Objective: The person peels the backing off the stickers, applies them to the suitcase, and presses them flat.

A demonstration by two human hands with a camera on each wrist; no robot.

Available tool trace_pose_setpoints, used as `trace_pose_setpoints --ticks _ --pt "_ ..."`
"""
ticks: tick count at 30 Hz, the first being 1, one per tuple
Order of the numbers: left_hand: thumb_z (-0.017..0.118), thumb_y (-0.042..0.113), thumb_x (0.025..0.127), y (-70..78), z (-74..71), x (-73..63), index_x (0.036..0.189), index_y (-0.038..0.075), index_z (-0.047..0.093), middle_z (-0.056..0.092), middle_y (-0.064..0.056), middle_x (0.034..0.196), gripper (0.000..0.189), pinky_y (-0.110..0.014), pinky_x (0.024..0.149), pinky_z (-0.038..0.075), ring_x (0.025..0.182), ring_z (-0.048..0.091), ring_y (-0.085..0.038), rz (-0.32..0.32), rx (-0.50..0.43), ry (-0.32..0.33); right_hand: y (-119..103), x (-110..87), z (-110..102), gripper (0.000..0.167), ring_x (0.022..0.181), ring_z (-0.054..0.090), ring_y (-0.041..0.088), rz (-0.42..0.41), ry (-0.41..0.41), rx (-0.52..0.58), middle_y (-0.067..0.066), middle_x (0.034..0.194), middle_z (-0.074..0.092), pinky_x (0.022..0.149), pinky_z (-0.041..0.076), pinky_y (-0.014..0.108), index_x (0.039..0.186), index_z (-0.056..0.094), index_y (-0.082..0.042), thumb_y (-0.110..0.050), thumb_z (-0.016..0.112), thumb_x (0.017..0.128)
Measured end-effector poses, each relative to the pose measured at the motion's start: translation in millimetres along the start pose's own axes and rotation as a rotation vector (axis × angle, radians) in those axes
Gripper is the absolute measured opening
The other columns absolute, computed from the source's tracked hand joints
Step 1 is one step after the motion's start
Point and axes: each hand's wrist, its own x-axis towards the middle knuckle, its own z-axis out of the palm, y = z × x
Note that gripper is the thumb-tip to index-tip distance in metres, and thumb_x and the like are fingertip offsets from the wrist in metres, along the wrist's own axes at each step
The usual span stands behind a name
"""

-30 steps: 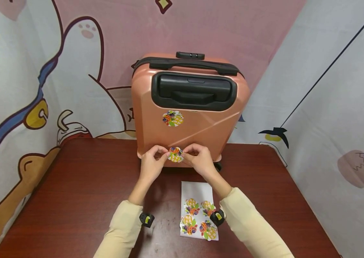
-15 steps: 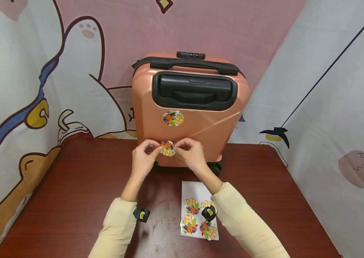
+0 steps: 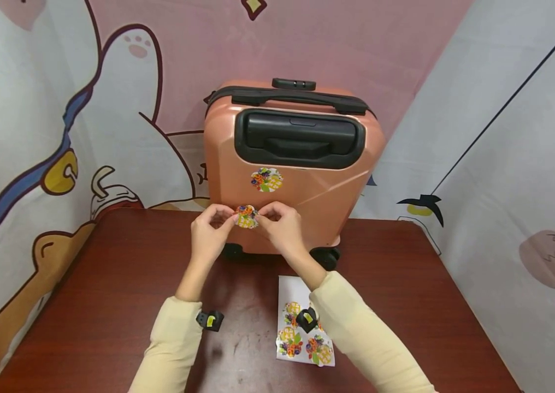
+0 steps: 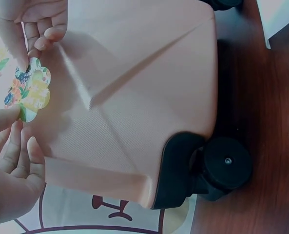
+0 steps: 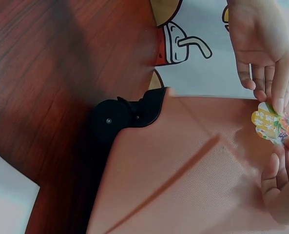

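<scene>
Both hands pinch one colourful fruit-and-flower sticker (image 3: 246, 217) by its opposite edges, in front of the lower left part of a pink suitcase (image 3: 317, 213). My left hand (image 3: 208, 229) has its left edge between thumb and fingers; my right hand (image 3: 281, 225) has the right edge. In the left wrist view the sticker (image 4: 33, 92) is close over the suitcase shell, and the right wrist view shows the sticker (image 5: 273, 124) between the two thumbs. A similar sticker (image 3: 266, 180) lies flat on the suitcase above the hands, under the black handle recess (image 3: 299, 139).
A white sticker sheet (image 3: 289, 286) with several stickers lies on the brown table (image 3: 125, 305), partly hidden under the right forearm. The suitcase stands upright at the table's back on black wheels (image 3: 326, 256). A cartoon-printed cloth (image 3: 317, 38) hangs behind and at the sides.
Both hands have moved left and up across the suitcase front, carrying the sticker between them. It now sits lower left of the sticker on the shell. The sheet has stayed in place.
</scene>
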Motion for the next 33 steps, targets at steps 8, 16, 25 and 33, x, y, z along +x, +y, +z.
trace_pose_setpoints --ticks 8,16,25,33 --pt "0.072 0.005 0.077 -1.2 -4.1 6.0 0.081 -0.001 0.064 0.062 -0.012 0.073 0.011 -0.016 0.058 0.043 0.065 0.054 -0.01 0.01 0.013 0.04 -9.1 2.7 8.9 0.005 0.061 0.053 0.013 -0.018 0.044 -0.013 0.005 0.065 0.061 0.054 0.042 0.023 0.075 0.067 -0.002 -0.005 0.069 0.077" --pt "0.072 0.006 0.078 2.8 -7.6 10.2 0.081 -0.001 0.064 0.062 -0.011 0.072 0.011 -0.015 0.057 0.041 0.062 0.052 -0.012 0.03 0.059 0.072 -14.0 2.3 17.8 0.007 0.062 0.057 0.016 -0.076 0.117 -0.045 0.007 0.066 0.063 0.057 0.046 0.025 0.074 0.067 -0.001 -0.006 0.071 0.077" --pt "0.072 0.006 0.077 5.3 -8.7 14.7 0.081 -0.001 0.064 0.063 -0.012 0.073 0.011 -0.015 0.059 0.043 0.066 0.056 -0.015 0.032 0.063 0.107 -17.7 3.6 25.5 0.006 0.05 0.058 0.015 -0.1 0.174 -0.007 0.009 0.062 0.062 0.043 0.047 0.022 0.073 0.066 0.001 -0.003 0.069 0.076" --pt "0.073 0.006 0.076 5.8 -6.9 17.0 0.08 -0.002 0.065 0.064 -0.012 0.073 0.011 -0.014 0.058 0.042 0.066 0.057 -0.017 0.041 0.083 0.142 -18.7 4.7 28.3 0.006 0.052 0.058 0.016 -0.156 0.22 -0.066 0.008 0.062 0.063 0.046 0.047 0.021 0.072 0.067 0.0 -0.003 0.069 0.076"
